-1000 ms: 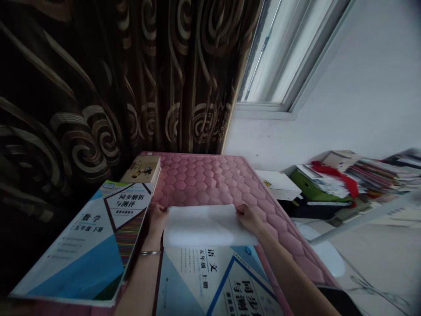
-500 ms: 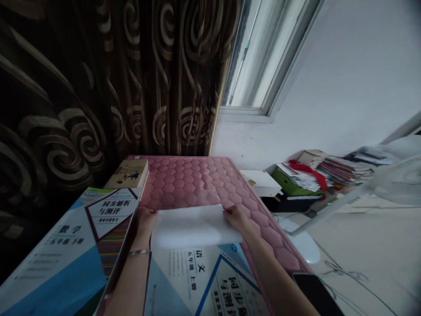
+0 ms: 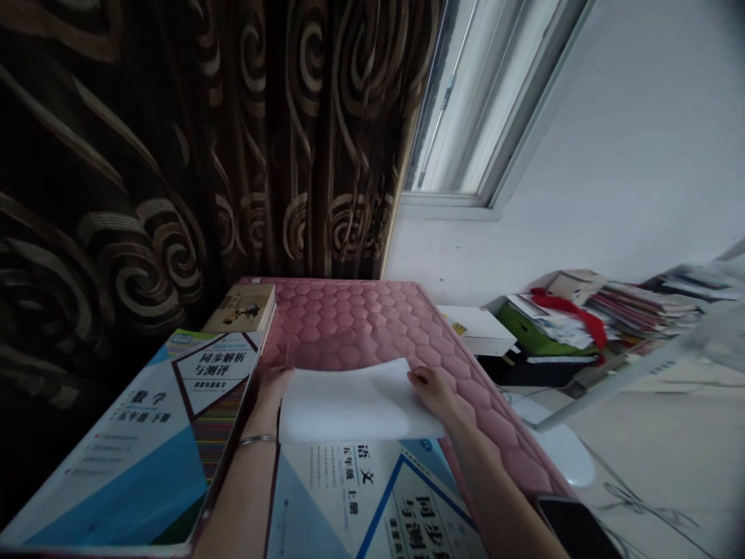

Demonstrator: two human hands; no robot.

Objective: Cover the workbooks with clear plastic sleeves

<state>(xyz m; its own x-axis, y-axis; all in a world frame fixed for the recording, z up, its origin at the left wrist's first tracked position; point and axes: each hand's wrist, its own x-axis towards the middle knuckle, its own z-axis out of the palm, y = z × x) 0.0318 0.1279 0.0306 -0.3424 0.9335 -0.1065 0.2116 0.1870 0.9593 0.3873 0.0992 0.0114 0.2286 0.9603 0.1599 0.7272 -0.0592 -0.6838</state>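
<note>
A blank white sheet of paper (image 3: 355, 404) lies over the far end of a blue-and-white workbook (image 3: 372, 497). My left hand (image 3: 276, 384) is closed at the sheet's far left corner, its fingertips partly hidden. At the far right corner, my right hand (image 3: 429, 388) pinches the paper between thumb and fingers. Between the two hands the far edge of the sheet sags slightly. Where the paper's near edge meets the workbook cover, I cannot tell whether it is attached. Another workbook (image 3: 145, 442) lies left of my left forearm, on top of a stack.
A pink quilted mat (image 3: 355, 310) covers the table. A box-like brown book stack (image 3: 241, 307) stands at the back left by the patterned curtain (image 3: 256, 140). A black phone (image 3: 573, 524) lies at the right edge. Beyond are a lamp base (image 3: 559, 442), a white box (image 3: 480, 326) and piled papers (image 3: 640, 303).
The whole view has shifted, so things appear farther right. Both hands keep hold of the paper's corners, and the sheet shows a little more of its surface.
</note>
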